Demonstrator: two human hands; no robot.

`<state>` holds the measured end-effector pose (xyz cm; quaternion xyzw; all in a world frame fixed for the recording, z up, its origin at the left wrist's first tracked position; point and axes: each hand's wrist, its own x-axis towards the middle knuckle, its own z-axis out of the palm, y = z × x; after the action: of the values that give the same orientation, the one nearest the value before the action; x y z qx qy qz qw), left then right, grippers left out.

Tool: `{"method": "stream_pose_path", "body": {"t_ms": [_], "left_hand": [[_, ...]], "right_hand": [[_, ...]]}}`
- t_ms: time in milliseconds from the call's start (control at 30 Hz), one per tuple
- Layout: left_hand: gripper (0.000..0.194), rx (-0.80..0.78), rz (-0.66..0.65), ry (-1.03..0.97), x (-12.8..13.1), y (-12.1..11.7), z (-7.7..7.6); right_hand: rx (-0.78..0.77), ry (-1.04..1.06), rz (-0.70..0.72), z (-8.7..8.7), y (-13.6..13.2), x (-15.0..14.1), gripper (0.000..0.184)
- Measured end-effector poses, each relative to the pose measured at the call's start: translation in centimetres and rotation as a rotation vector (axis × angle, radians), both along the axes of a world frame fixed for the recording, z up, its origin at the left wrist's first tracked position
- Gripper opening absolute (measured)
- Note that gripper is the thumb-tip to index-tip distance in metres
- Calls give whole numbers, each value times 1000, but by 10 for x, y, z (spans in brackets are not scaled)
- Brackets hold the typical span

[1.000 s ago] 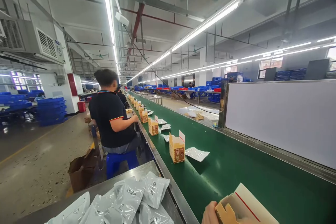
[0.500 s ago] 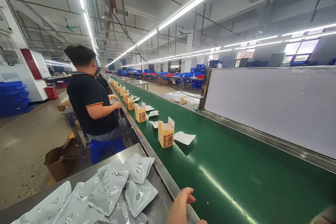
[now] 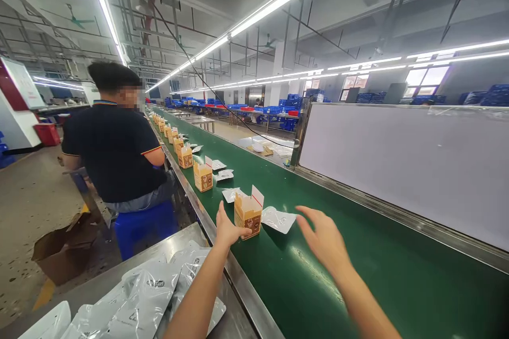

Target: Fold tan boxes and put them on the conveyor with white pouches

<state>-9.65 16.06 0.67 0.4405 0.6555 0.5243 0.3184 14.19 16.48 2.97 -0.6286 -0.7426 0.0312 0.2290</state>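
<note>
My left hand [image 3: 229,229] is at the near left side of an open-topped yellow and brown carton [image 3: 248,215]. Its thumb lies across the carton's front and its fingers are stretched out along the left side; whether they press on it I cannot tell. The carton stands upright on the green conveyor belt [image 3: 318,286], its white flap raised. Just right of it lies a flat silver-white pouch [image 3: 279,220]. My right hand [image 3: 324,235] hovers beside the pouch's right end with fingers apart, holding nothing.
Several more cartons [image 3: 203,176] stand in a row up the belt, with pouches [image 3: 224,175] beside them. A heap of pouches [image 3: 147,291] covers the metal side table at lower left. A co-worker [image 3: 113,143] sits left of the belt. A white panel [image 3: 397,169] borders the right side.
Both hands have come forward from the lower edge, the left to the nearest carton, the right to its pouch. The view has turned a little right. The co-worker's forearm has drawn out of sight.
</note>
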Motion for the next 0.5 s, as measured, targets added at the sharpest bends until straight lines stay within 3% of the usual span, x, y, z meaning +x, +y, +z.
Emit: {"method": "stream_pose_path", "body": {"t_ms": [133,233,400,500], "left_hand": [[123,5,-111,-110,6,19,-9],[109,34,-214,-199,15,21,-13],[88,24,-324,-244,31,13,-13],[82,29,-321,-220,43,-10,-5]], "right_hand": [[-301,-165,87,-27,59,-28,51],[-477,-258,236,-45,85,-25,60],[-532,-326,339,-56,95,-12,84],[-440,-323,363,-56,91,-15,79]]}}
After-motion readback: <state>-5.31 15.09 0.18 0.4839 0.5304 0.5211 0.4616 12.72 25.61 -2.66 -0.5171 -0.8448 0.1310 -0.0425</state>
